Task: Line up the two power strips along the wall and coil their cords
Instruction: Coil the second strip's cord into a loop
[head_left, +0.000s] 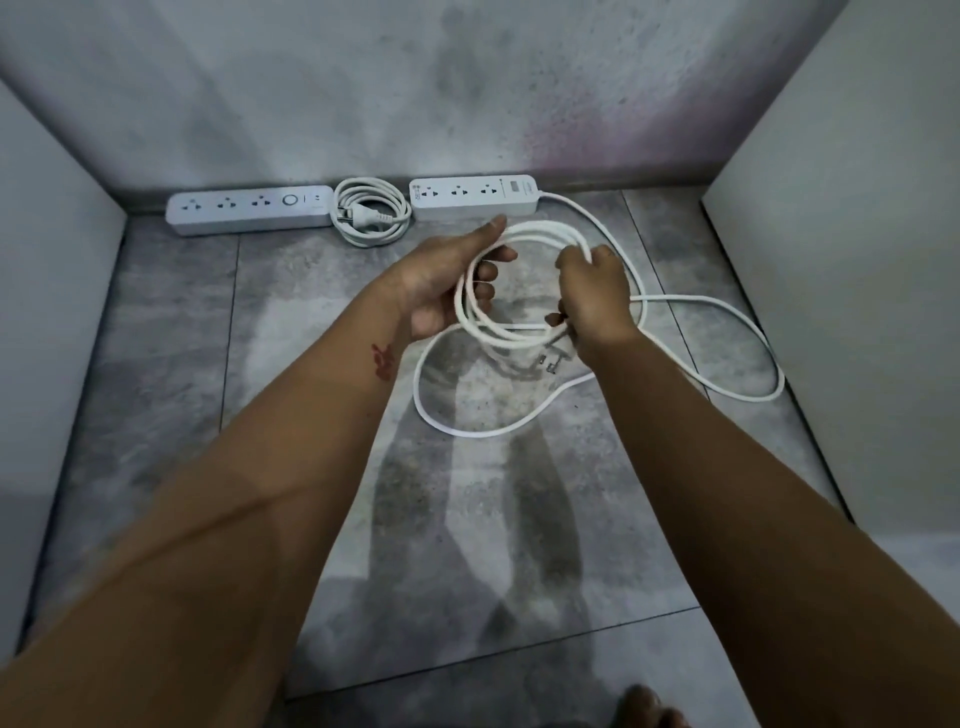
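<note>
Head view: left strip, right strip at 12 o'clock, first cord coiled; left hand, right hand grip half-wound second cord.

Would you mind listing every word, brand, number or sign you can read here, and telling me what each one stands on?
No text is legible anywhere.
Right power strip: small print by its dark window, too blurred to read.
Left power strip: tiny marks beside the round button, too small to read.
Cord being coiled: no marking visible.
</note>
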